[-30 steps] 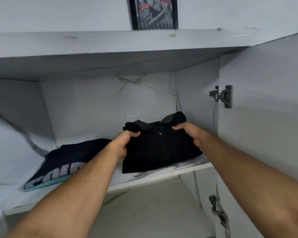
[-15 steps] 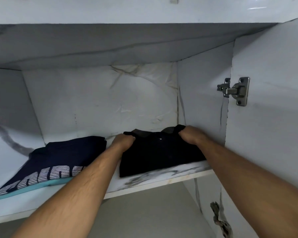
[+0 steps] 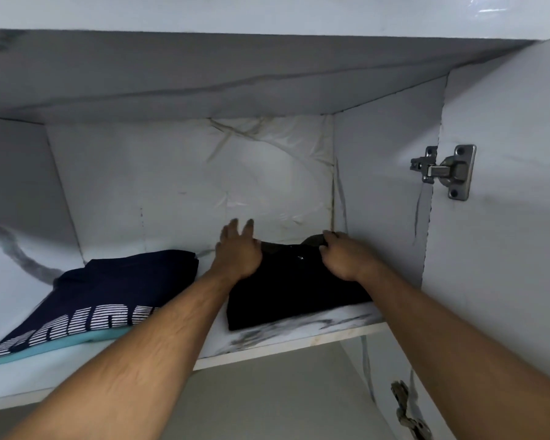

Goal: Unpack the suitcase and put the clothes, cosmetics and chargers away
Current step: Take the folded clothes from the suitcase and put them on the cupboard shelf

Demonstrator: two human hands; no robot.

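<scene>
Folded black garment (image 3: 296,293) on wardrobe shelf (image 3: 299,336): left hand (image 3: 237,252) flat, fingers spread, right hand (image 3: 343,254) resting loosely on it, neither gripping.

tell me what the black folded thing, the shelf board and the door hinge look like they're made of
Black folded garment: soft matte fabric, probably knit; it sags and creases.
Shelf board: likely wood board under glossy marble-print film; the same film wrinkles on the back wall.
Hinge: bare silvery metal, shiny, with visible screws.
</scene>
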